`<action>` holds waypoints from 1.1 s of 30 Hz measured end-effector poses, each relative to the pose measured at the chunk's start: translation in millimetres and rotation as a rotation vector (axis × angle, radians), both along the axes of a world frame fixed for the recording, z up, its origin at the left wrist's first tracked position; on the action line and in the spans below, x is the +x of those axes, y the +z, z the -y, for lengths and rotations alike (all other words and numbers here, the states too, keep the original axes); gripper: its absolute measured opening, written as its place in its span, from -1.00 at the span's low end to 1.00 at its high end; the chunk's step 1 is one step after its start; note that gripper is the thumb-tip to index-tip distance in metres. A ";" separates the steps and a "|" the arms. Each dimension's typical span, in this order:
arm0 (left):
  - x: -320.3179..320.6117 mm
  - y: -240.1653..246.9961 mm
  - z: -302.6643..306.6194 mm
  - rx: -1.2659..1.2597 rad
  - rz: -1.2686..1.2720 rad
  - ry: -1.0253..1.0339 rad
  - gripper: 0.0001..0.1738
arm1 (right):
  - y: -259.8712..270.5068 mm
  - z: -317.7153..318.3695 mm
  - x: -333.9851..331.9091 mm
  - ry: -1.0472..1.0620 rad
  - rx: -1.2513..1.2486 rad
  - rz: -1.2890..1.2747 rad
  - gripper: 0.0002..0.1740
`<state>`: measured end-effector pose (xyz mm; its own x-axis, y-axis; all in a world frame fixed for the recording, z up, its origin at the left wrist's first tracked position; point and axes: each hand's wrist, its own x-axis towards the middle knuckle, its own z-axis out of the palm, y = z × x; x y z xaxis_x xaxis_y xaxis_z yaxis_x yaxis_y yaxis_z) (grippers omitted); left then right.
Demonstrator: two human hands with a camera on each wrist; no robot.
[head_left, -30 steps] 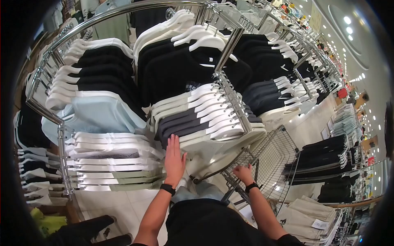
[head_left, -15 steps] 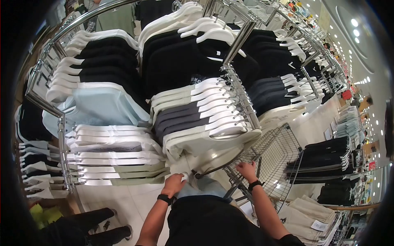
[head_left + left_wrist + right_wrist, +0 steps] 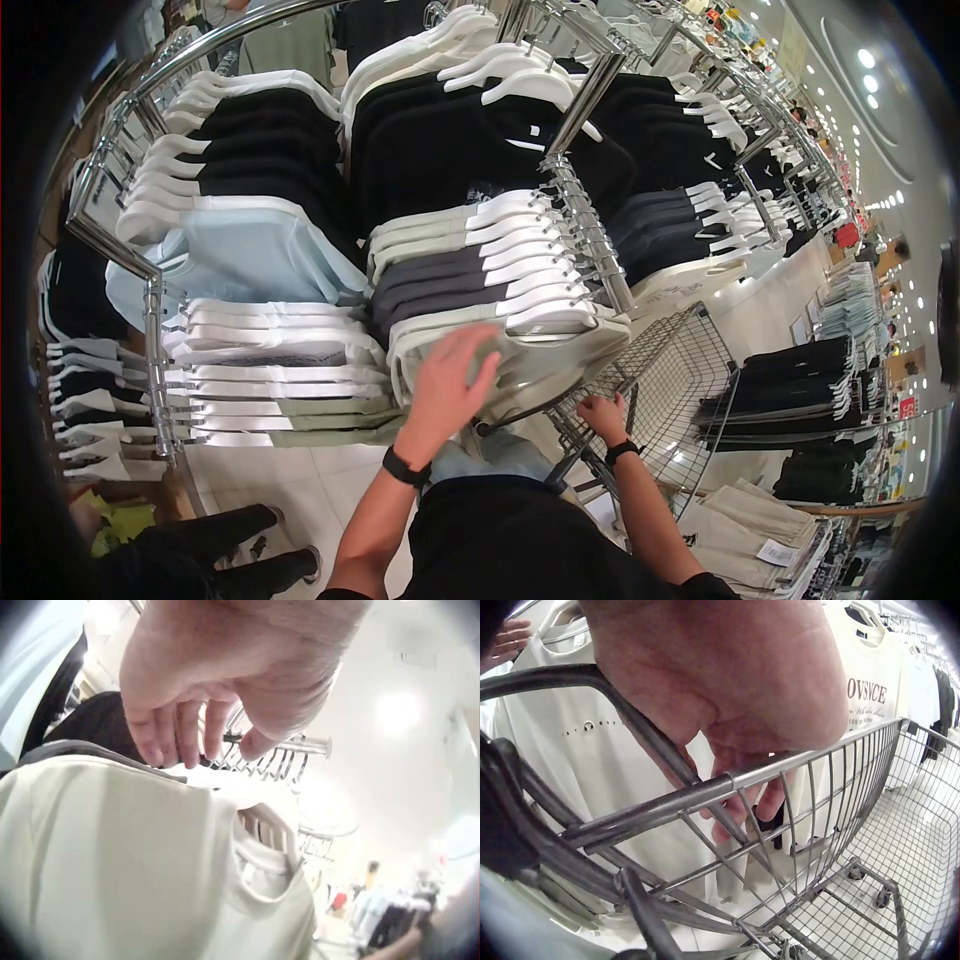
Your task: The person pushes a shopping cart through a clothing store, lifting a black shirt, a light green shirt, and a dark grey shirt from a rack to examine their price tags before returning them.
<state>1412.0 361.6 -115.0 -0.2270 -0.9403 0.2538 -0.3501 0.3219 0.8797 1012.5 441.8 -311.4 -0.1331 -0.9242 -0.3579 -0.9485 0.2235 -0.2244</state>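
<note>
My left hand (image 3: 450, 385) is raised at the front end of a rack row, its thumb apart from the fingers. It is just before a pale grey-green shirt (image 3: 425, 345) on a white hanger. From the left wrist, the fingers (image 3: 169, 735) reach down close over the shoulder of a pale shirt (image 3: 150, 847), with nothing between them and the thumb. My right hand (image 3: 602, 415) grips the near side of a wire shopping cart (image 3: 690, 350). In the right wrist view its fingers curl over the metal rim (image 3: 780, 763) and show through the wires.
Light blue (image 3: 235, 255), black (image 3: 430, 160) and dark grey shirts (image 3: 430, 285) hang in rows on a chrome rack (image 3: 590, 85). White hangers (image 3: 260, 350) line the lower left. A person's dark-trousered legs (image 3: 215, 555) extend at bottom left. Beige garments (image 3: 750, 525) hang at lower right.
My left hand drew back from the grey shirts toward my body, then rose forward to the front pale shirt. My right hand stays at the cart. The view shifted slightly.
</note>
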 end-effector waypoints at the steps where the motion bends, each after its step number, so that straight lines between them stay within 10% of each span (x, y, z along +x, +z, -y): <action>1: -1.0 0.0 4.8 -0.166 0.057 0.163 -0.49 | -0.5 -0.3 0.7 -0.002 -0.003 0.002 -0.61; 7: -6.3 -29.3 3.7 -0.198 0.503 0.174 -0.06 | 3.5 -2.1 5.3 -0.024 -0.013 0.006 -0.59; 33: -3.4 -59.3 -43.1 -0.038 0.289 0.286 -0.35 | -10.1 0.1 3.6 -0.011 0.020 0.029 -0.61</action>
